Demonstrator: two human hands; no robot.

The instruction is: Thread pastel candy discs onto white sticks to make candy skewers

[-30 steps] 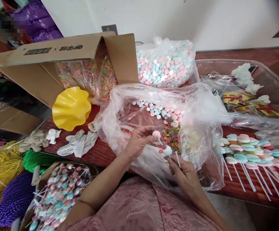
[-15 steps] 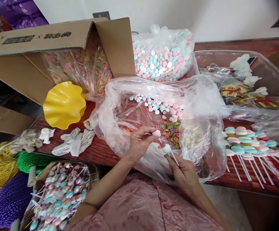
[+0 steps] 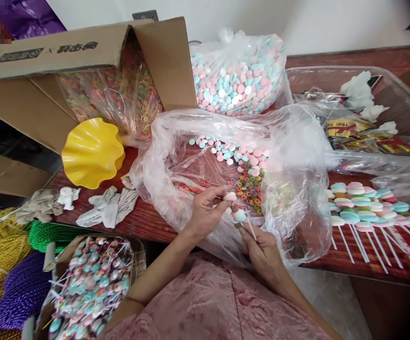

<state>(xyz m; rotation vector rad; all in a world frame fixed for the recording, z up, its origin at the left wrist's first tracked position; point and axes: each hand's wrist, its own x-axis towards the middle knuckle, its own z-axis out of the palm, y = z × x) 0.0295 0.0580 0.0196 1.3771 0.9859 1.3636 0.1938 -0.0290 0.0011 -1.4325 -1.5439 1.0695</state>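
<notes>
Between the thumb and fingers of my left hand [image 3: 210, 210] is a pink marshmallow [image 3: 230, 196]. My right hand [image 3: 261, 245] pinches the white stick of a candy skewer [image 3: 240, 215], which carries blue, white and reddish pieces at its tip. The skewer's tip is just below and close to the pink marshmallow; whether they touch I cannot tell. Under both hands lies an open clear plastic bag [image 3: 162, 125]. In it are loose pastel marshmallows [image 3: 257, 152] and colourful gummy rings [image 3: 250, 189].
Finished candy sticks [image 3: 363, 208] lie in a row at the right. A sealed bag of marshmallows [image 3: 238, 80], a cardboard box [image 3: 172, 66] with bagged gummy rings and a plastic tray [image 3: 403, 89] stand behind. At left are a yellow bowl [image 3: 93, 153], gloves [image 3: 109, 208] and a box of wrapped candies [image 3: 91, 283].
My right hand and the skewer have shifted slightly left and up, closer to the pink marshmallow. My left hand keeps its pinch on the marshmallow. The view has tilted a little.
</notes>
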